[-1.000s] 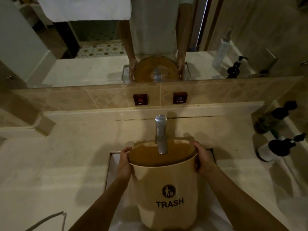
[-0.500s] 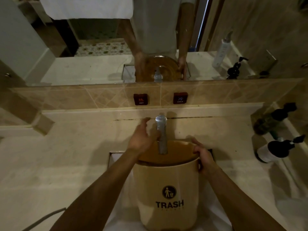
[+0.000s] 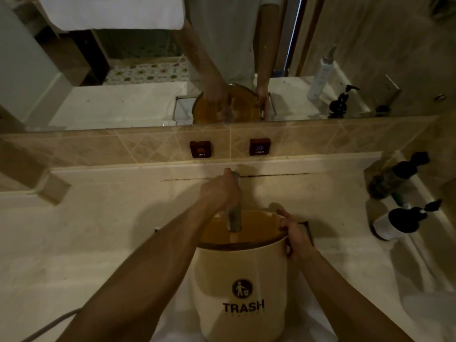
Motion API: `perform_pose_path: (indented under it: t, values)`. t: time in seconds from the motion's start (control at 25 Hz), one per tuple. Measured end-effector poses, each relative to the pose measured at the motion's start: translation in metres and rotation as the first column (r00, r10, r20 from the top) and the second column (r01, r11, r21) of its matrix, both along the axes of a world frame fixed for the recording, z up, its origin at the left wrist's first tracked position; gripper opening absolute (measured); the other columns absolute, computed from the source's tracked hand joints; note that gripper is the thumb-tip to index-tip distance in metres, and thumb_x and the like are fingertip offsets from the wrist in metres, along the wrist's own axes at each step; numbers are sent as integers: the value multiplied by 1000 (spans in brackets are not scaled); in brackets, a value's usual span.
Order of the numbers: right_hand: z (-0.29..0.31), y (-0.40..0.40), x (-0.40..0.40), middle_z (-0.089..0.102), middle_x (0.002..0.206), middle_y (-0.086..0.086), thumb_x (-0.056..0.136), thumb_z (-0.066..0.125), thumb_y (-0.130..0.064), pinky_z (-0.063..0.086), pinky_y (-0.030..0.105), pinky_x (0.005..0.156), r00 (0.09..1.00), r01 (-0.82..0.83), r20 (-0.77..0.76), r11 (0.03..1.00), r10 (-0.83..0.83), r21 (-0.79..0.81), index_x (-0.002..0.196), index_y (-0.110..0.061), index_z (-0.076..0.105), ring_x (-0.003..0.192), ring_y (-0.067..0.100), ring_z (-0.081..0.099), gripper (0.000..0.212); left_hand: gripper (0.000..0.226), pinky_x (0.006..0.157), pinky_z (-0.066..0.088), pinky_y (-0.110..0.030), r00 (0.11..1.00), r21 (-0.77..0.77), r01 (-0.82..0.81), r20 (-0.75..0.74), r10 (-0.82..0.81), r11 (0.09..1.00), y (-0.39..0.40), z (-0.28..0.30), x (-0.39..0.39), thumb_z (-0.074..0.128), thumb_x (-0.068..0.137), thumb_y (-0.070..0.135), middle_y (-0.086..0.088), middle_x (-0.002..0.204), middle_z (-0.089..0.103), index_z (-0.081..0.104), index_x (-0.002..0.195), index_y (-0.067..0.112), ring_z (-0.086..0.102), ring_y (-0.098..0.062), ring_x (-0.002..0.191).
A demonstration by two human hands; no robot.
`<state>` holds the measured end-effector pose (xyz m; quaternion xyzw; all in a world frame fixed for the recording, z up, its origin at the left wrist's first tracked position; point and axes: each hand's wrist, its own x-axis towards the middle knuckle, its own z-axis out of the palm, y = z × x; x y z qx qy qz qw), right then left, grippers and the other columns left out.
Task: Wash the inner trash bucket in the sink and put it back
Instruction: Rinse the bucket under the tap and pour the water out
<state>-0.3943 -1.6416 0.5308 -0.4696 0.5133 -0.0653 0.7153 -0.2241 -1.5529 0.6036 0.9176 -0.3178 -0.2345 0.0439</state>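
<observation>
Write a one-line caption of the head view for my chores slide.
Left hand grips the faucet while the right hand steadies the trash bucket in the sink.

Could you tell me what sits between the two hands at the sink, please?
In the head view, the faucet spout over the trash bucket's open mouth separates left hand from right hand.

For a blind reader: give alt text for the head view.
The left hand grips the faucet while the right hand holds the rim of a cream bucket marked TRASH, standing in the sink under the spout. Dark pump bottles stand at right.
</observation>
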Motion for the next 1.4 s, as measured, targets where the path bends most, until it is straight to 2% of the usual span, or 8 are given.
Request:
perform_pose_path:
  t: [0.04,0.12,0.44,0.68,0.8,1.0,1.24,1.4]
  values:
    - [-1,0,1,54,103,12,92,34,1,46,31,68,1000,2,-5,1000,-2,2,140,-15,47,82,21,52,52,43,68,46,-34,999,66,49,-3,-49,997,-7,9,8,51,90,25,-4,101,64,48,132,15,64,-23,86]
    - [-1,0,2,55,106,13,92,35,1,46,31,69,1000,2,-2,1000,-2,10,140,-16,47,83,21,52,52,33,67,48,-32,993,140,114,28,-119,984,-11,17,12,52,88,24,-1,96,64,60,119,16,66,-20,84]
    - [-5,1,6,53,128,23,91,35,4,46,31,70,998,48,27,998,-49,29,138,-13,49,82,21,54,52,37,72,46,-34,997,63,72,18,-73,995,-9,15,9,50,88,20,1,83,48,55,124,14,56,-23,83]
    - [-5,1,5,54,117,18,91,35,2,46,31,67,997,60,36,997,-62,48,139,-13,49,82,22,54,53,34,75,47,-35,1000,35,10,-16,-9,999,-10,8,6,50,85,18,-5,110,57,59,118,15,60,-27,96]
    - [-3,2,4,53,119,16,91,37,0,46,31,67,998,62,27,997,-63,53,135,-14,51,83,21,52,49,37,73,46,-36,994,-9,-95,-57,94,995,-11,5,1,48,87,18,-6,116,57,57,122,15,57,-26,95]
    - [-4,3,4,52,127,18,90,37,-2,47,31,69,998,52,19,998,-53,44,139,-16,50,86,22,53,52,47,89,55,-45,953,-93,-233,-219,209,968,-9,6,-1,47,88,16,-6,129,49,52,134,24,57,-30,110]
    - [-6,3,2,54,127,18,89,37,-4,47,32,67,998,58,27,997,-59,50,139,-19,50,89,24,54,54,43,76,60,-42,952,-120,-174,-275,135,977,-1,6,5,49,92,23,-6,130,46,47,135,24,58,-28,99]
    - [-7,4,1,55,126,18,89,38,-5,47,32,67,997,70,33,996,-71,51,137,-19,52,90,23,54,52,64,81,57,-43,934,-268,-222,-336,125,937,20,2,9,48,95,44,-7,141,50,23,152,28,62,-29,107]
